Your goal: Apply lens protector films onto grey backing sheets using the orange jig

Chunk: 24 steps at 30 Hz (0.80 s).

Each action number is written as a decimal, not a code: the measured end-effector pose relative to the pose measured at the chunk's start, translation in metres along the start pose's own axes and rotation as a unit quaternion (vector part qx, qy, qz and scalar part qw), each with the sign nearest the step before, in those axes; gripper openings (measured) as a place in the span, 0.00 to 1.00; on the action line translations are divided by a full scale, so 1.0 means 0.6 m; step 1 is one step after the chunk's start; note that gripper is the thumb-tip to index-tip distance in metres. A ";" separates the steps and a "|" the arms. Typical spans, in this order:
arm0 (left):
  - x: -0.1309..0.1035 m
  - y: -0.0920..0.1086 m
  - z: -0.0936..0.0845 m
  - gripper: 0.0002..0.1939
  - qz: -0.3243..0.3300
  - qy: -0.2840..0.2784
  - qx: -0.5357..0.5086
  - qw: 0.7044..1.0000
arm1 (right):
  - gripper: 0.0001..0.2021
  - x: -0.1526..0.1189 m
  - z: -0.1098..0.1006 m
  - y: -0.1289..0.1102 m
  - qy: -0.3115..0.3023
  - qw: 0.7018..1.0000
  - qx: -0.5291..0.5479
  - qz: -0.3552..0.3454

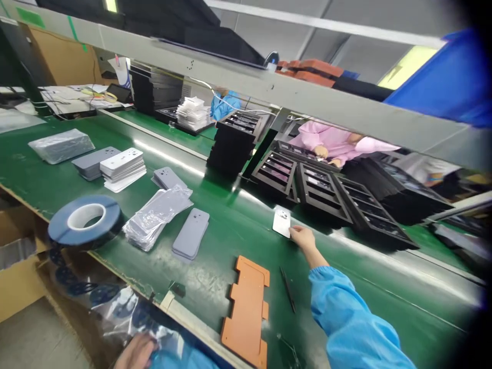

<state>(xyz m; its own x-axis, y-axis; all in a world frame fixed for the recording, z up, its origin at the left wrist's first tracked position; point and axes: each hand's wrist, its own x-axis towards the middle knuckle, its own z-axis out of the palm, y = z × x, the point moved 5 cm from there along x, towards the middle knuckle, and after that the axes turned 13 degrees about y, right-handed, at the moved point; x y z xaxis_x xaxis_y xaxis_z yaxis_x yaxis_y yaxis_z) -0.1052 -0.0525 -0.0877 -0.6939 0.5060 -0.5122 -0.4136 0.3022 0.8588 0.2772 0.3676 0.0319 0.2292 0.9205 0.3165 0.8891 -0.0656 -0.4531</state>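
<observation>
- Evidently the right hand (303, 237) has thumb and fingers pressed together on the white panel (282, 222), pinching its lower right edge.
- The white panel extends leftward from the fingertips, its dark-ringed end pointing away from the person; it is beyond the orange plate (246, 312) and a little to its right.
- The left hand (135, 352) is low and to the left of the orange plate, near the clear film (130, 312); it is cut off by the view's edge, so I cannot tell whether it grips anything.
- Just right of the orange plate is a thin black tool (287, 289).
- Left of the orange plate and farther out are the grey panels (191, 233), then the plastic sleeves (148, 220) and the blue tape roll (57, 225).
- Well beyond the orange plate, to its right, stand the black trays (325, 197), with a co-worker's pink sleeves (313, 134) behind them.
</observation>
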 end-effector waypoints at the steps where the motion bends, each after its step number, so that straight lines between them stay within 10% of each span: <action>1: -0.004 -0.013 -0.015 0.34 -0.019 0.013 -0.004 1.000 | 0.17 0.000 0.003 0.005 -0.014 1.000 -0.010 0.009; 11: -0.049 0.019 -0.029 0.26 0.011 -0.041 -0.002 0.999 | 0.24 -0.130 0.020 -0.096 -0.106 0.989 0.051 -0.089; 17: -0.014 -0.080 -0.041 0.28 -0.174 0.010 -0.021 0.984 | 0.18 -0.301 0.000 -0.224 -0.205 0.931 0.187 -0.238; 24: 0.087 -0.116 -0.079 0.24 -0.193 0.134 -0.040 0.971 | 0.19 -0.367 -0.026 -0.243 -0.281 0.900 0.201 -0.266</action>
<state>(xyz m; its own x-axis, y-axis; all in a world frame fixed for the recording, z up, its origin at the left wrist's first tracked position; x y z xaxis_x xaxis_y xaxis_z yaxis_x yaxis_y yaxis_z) -0.1402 -0.0853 -0.1740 -0.6027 0.1360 -0.7863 -0.7104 0.3574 0.6063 0.1033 0.1683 0.0412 -0.5228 0.8378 0.1578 0.5734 0.4825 -0.6621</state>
